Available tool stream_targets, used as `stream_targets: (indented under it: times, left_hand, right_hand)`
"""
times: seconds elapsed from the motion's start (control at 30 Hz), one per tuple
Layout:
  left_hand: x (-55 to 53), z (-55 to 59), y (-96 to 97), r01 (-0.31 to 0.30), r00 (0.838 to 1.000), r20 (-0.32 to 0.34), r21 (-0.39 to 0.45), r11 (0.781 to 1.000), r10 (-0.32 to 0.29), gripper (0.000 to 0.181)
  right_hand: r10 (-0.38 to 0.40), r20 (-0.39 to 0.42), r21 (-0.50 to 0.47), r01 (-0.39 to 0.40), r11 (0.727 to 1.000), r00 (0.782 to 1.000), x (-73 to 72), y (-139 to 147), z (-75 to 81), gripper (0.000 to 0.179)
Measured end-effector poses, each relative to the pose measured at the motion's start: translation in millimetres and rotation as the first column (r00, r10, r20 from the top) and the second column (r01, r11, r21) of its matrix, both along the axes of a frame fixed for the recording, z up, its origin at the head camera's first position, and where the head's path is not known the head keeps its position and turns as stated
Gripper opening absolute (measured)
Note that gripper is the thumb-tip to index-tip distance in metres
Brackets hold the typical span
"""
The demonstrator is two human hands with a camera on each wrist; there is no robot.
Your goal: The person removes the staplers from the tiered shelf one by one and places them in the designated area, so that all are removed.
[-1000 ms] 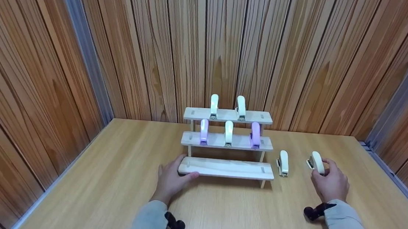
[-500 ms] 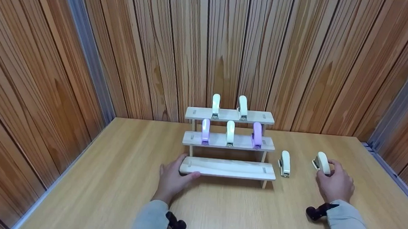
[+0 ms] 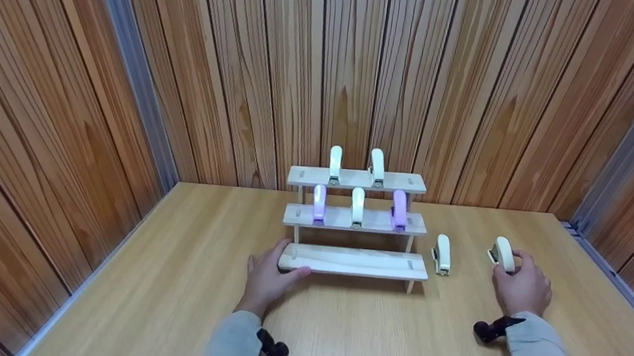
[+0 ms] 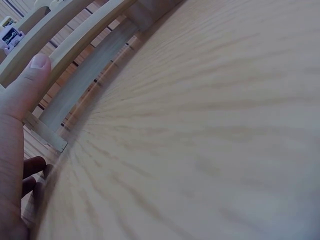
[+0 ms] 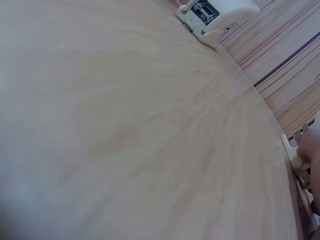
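Note:
A stepped wooden display rack [image 3: 352, 261] stands at the table's middle. My left hand [image 3: 265, 277] grips the left end of its lowest board, the thumb [image 4: 37, 67] against the front edge and the other fingers round the side. To the right, my right hand [image 3: 523, 285] holds a white stapler [image 3: 504, 253] between thumb and fingers, low at the tabletop. In the right wrist view, part of that stapler's base [image 5: 290, 150] shows beside the fingers at the edge. Another white stapler [image 3: 442, 254] stands on the table between the rack and my right hand.
The rack's middle board [image 3: 336, 219] bears a purple stapler [image 3: 319, 204], a white stapler [image 3: 357, 207] and another purple stapler [image 3: 399, 210]. Two white staplers [image 3: 335, 164] stand on the top board [image 3: 351, 180]. Wood-panelled walls [image 3: 349, 77] enclose the table [image 3: 361, 331].
My right hand and the white stapler in it have shifted slightly to the right. The left hand has kept its place on the rack.

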State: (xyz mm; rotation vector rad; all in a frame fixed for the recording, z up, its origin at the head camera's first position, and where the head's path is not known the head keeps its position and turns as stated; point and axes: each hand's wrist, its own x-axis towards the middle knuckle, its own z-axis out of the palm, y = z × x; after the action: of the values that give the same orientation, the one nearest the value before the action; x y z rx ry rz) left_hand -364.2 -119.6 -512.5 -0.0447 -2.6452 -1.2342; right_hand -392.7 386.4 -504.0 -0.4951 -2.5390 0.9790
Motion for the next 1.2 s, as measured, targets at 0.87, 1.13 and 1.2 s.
stream_targets:
  times: [0.87,1.13,1.2]
  left_hand:
    - [-1.3,-5.4,-3.8,-0.003,1.0,-0.028,-0.017,1.0,0.002,0.097]
    - [-3.3,-4.3,0.1,0.009,1.0,-0.009,-0.003,1.0,-0.009,0.1]
    - [-3.5,-3.5,0.5,0.01,1.0,-0.007,-0.003,1.0,-0.01,0.1]
  right_hand:
    - [-0.112,-0.376,-0.285,0.001,0.959,0.92,23.7,-83,13.9,0.058]
    - [-0.02,-0.449,-0.263,-0.111,0.958,0.893,27.5,-119,25.8,0.056]
    - [-0.004,-0.454,-0.274,-0.136,0.952,0.891,28.6,-127,30.3,0.056]
